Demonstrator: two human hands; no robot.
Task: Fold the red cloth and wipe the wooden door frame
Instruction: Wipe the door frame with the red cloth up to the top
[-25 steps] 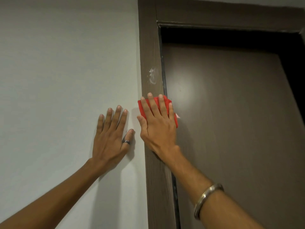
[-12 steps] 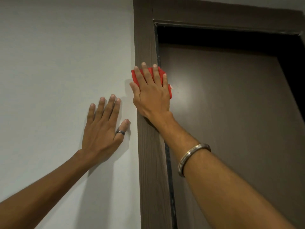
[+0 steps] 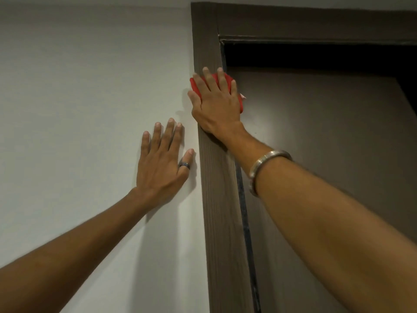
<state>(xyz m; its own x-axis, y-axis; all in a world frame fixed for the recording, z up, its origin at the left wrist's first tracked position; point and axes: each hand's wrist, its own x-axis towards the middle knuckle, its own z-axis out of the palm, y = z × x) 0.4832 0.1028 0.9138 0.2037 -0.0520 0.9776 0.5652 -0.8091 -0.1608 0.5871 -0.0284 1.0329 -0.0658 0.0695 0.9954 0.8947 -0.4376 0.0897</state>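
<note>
Now, R hand (image 3: pixel 216 105): flat, fingers straight, pressing red cloth (image 3: pixel 227 82) on door frame (image 3: pixel 216 199), upper centre.
L hand (image 3: pixel 161 168): open, flat on wall (image 3: pixel 90 86), centre-left.
Risk 1: we ease pressure, cloth slips & drops.
Risk 2: fold opens under drag; we smear wall.

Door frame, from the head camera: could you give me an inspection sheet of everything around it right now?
Surface: wooden door frame, brown upright post, grain showing.
Job's things: red cloth, against the post near the top corner, mostly hidden under the hand.
Clutter: nothing seen.
Fingers: those of the right hand lie straight, pressing the cloth; left hand flat on the wall beside the post, holding nothing.
Cables: nothing seen.
Surroundings: pale wall left, dark door right; bracelet on the right wrist, ring on the left hand.
</note>
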